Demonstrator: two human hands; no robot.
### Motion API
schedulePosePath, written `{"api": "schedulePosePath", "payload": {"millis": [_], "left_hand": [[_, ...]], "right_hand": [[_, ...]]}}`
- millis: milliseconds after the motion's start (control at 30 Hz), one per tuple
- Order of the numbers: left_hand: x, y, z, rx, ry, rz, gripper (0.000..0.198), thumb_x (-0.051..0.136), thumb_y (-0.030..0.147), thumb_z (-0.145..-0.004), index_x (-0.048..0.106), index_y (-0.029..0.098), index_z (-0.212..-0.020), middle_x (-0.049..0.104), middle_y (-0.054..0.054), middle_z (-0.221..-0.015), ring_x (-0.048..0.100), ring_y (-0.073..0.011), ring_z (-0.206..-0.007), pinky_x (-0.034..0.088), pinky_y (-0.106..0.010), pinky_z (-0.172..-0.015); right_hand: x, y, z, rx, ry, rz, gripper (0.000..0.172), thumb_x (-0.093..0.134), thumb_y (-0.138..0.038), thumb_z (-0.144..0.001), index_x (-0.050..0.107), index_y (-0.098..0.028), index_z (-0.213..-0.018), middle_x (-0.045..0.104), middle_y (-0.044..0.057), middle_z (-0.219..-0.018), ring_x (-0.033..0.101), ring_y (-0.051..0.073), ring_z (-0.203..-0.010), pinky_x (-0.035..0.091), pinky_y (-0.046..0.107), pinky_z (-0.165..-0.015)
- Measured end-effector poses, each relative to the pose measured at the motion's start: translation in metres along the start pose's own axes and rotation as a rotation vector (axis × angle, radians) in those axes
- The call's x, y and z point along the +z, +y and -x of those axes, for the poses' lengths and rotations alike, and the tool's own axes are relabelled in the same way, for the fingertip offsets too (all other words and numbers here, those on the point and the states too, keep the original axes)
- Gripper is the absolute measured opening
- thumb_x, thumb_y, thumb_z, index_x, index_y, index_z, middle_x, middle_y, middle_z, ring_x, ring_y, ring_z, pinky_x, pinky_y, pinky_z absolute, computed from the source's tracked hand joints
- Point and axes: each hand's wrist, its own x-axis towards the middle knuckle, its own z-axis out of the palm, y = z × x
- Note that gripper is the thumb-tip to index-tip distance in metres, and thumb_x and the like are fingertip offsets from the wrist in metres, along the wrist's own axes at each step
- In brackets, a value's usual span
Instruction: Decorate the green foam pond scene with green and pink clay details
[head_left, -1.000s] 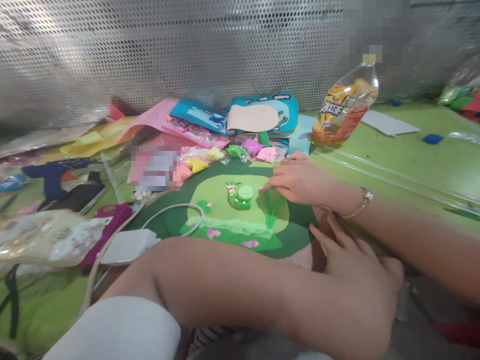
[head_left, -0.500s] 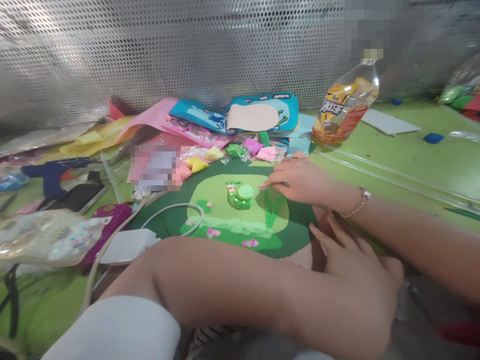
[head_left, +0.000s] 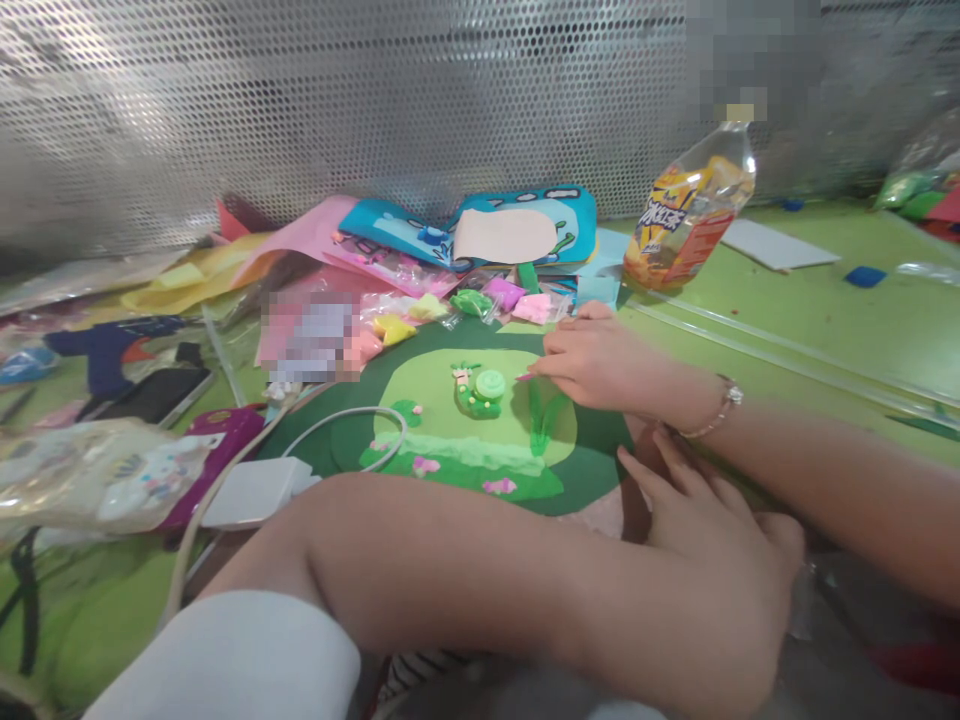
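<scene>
My right hand [head_left: 615, 362] is closed in a pinch on a thin pink pointed tool [head_left: 523, 378]; only its tip shows, just right of a clay snail [head_left: 484, 392]. The snail has a pale green spiral shell and small yellow dots. It lies on a dark green card [head_left: 592, 440] with a light green middle, clay grass and pink clay flowers [head_left: 426, 466]. My left hand [head_left: 709, 535] reaches across in front, fingers spread near the card's right edge, with nothing visible in it. Whether its fingertips press the card, I cannot tell.
Bags of coloured clay [head_left: 472, 302] lie behind the card. A tilted drink bottle [head_left: 690, 215] stands at the back right. Left are a white adapter [head_left: 255, 492] with its cable reaching over the card, a phone [head_left: 157, 395] and a blue glue gun [head_left: 105, 350].
My right hand and the pink tool have shifted very slightly, with a small turn of the wrist. The snail, the card and my left hand look nearly the same.
</scene>
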Motion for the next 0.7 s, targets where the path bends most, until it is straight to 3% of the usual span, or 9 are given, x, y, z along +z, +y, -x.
{"api": "schedulePosePath", "payload": {"millis": [400, 700], "left_hand": [[0.0026, 0.0017, 0.0012, -0.007, 0.023, 0.007, 0.045, 0.048, 0.032, -0.085, 0.045, 0.021, -0.129, 0.028, -0.021, -0.143, 0.017, -0.0511, -0.130, 0.027, -0.076, -0.089], [0.0038, 0.0007, 0.0002, -0.021, 0.031, 0.017, 0.044, 0.051, 0.031, -0.083, 0.047, 0.021, -0.127, 0.031, -0.020, -0.143, 0.019, -0.0512, -0.130, 0.028, -0.076, -0.088]], "right_hand": [[-0.0001, 0.0008, -0.0003, 0.136, 0.022, -0.080, 0.031, 0.039, -0.022, -0.090, 0.069, -0.018, -0.082, 0.064, 0.005, -0.076, 0.049, 0.015, -0.072, 0.021, 0.032, -0.068], [-0.0016, -0.0022, 0.0010, 0.058, 0.028, 0.082, 0.034, 0.037, -0.024, -0.092, 0.067, -0.018, -0.077, 0.059, 0.005, -0.068, 0.045, 0.016, -0.068, 0.019, 0.034, -0.069]]}}
